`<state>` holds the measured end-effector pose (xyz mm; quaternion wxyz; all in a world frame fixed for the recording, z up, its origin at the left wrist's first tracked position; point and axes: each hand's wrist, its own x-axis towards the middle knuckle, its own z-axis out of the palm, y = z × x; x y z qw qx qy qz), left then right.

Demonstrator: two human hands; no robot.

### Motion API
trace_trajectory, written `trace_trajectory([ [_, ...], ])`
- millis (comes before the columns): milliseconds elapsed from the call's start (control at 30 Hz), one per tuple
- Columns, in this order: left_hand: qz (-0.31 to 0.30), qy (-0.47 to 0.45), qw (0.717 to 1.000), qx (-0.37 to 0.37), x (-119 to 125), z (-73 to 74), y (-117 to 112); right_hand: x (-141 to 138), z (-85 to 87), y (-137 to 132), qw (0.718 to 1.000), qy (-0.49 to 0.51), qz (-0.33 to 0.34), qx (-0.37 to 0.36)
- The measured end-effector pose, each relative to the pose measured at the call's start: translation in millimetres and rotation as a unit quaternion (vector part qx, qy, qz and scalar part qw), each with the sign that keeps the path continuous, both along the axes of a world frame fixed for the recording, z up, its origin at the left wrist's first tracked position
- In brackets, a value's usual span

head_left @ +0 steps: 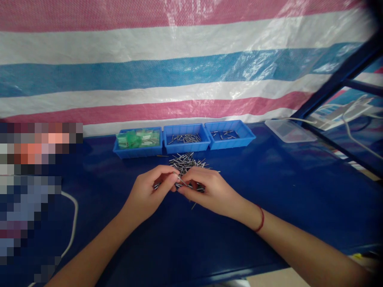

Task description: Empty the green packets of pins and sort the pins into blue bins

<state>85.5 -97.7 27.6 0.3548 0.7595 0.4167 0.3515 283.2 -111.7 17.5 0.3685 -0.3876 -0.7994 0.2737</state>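
Observation:
Over a loose pile of thin metal pins [187, 159], my two hands meet at their fingertips. My left hand [151, 189] is closed, its thumb and forefinger pinching one thin metal pin [183, 182]. The pin slants down to the right, into the curled fingers of my right hand [214, 189], which close about its other end. Fingertips cover part of the pin, so its ends are hard to make out. Pins from the pile show beneath and between the hands.
Behind the pile stand three blue bins: the left bin [139, 152] holds green and clear pieces, while the middle bin [187, 146] and right bin [233, 141] hold pins. A clear plastic lid [290, 131] lies to the right. A white cable [74, 215] curves at left.

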Motion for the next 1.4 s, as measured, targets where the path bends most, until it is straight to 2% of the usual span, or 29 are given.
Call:
trace_trajectory([
  [67, 0.013, -0.054, 0.998, -0.041, 2.9, -1.3, -2.9, -1.3, 3.2, -2.4, 0.999, 0.035, -0.009, -0.01],
  [167, 0.024, -0.084, 0.993, -0.079, 5.7, -4.1, -3.5, -0.9, 6.4, -4.0, 0.995, 0.083, -0.047, -0.005],
  [333, -0.008, -0.071, 0.991, -0.11, 8.8, -4.5, -3.5, 0.1, 5.5, -4.2, 0.987, 0.133, -0.086, -0.002],
  [500, -0.038, -0.053, 0.99, -0.129, 11.0, -1.6, -6.5, -0.6, 4.5, -4.8, 0.989, 0.131, -0.071, -0.005],
  [733, -0.054, -0.059, 0.99, -0.119, 13.0, -2.7, -5.7, 0.1, 4.5, -4.9, 0.988, 0.138, -0.061, -0.023],
  [933, -0.046, -0.072, 0.99, -0.108, 11.7, -7.8, -5.9, -0.1, 5.5, -5.3, 0.989, 0.139, -0.046, -0.002],
  [1033, -0.024, -0.082, 0.992, -0.093, 9.3, -14.4, -4.8, -0.9, 3.1, -4.9, 0.989, 0.133, -0.063, -0.005],
  [1167, -0.006, -0.09, 0.993, -0.074, 7.5, -19.9, -2.1, -0.8, -1.3, -2.0, 0.985, 0.136, -0.092, -0.045],
  [1400, 0.008, -0.068, 0.996, -0.048, 8.9, -14.6, -4.3, -2.6, 0.6, -0.5, 0.991, 0.098, -0.003, -0.088],
])
